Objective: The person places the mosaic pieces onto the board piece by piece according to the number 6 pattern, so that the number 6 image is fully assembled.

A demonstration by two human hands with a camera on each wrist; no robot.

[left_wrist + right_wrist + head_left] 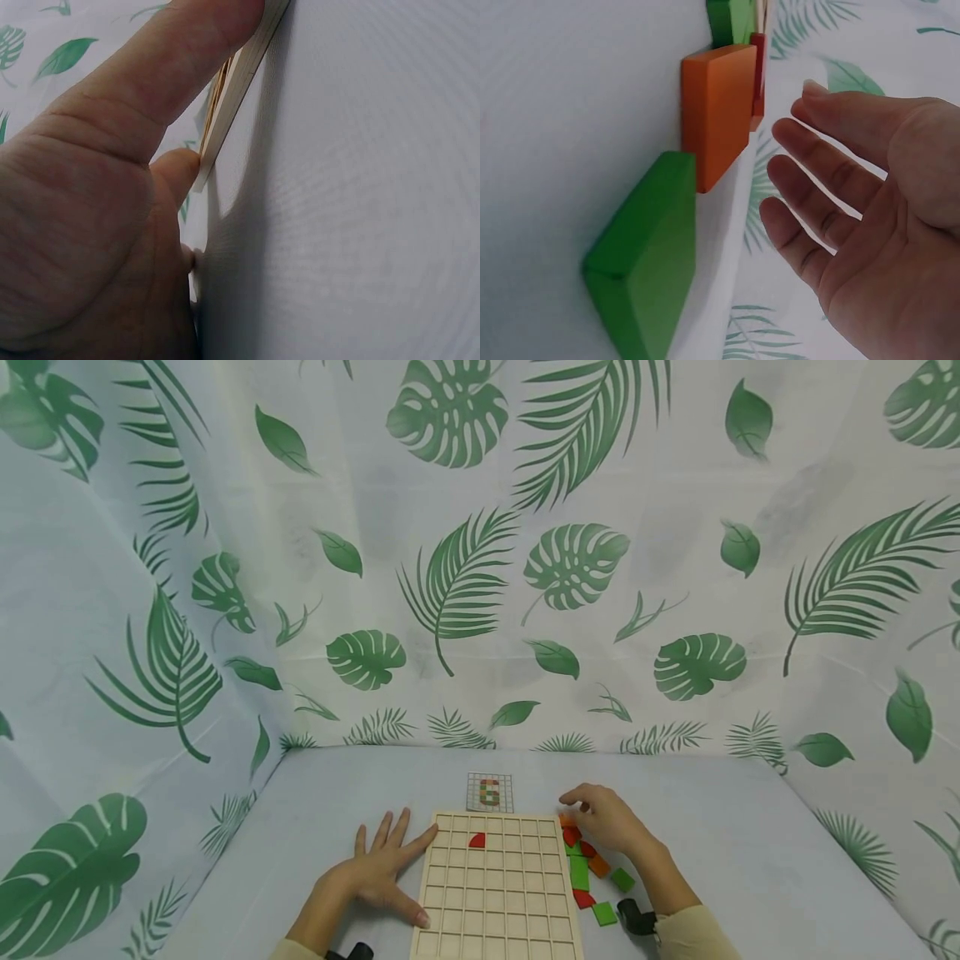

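A light wooden board (pixel 495 877) divided into a grid of square cells lies flat on the table. In one of its upper cells sits a red quarter-round piece (pixel 477 840). My left hand (pixel 375 870) spreads its fingers along the board's left side, thumb and index fingertip touching the edge. Over the far end of a row of coloured pieces hovers my right hand (pixel 609 817), fingers loosely bent. The right wrist view shows nothing between those fingers, apart from an orange square piece (pixel 724 112) and a green square piece (pixel 656 255).
Beyond the board lies a small gridded card (pixel 490 792) with a coloured figure like a 6. Along the board's right edge are a green rectangle (pixel 579 873), a red piece (pixel 583 899) and several others. A leaf-printed curtain (pixel 480 610) surrounds the table.
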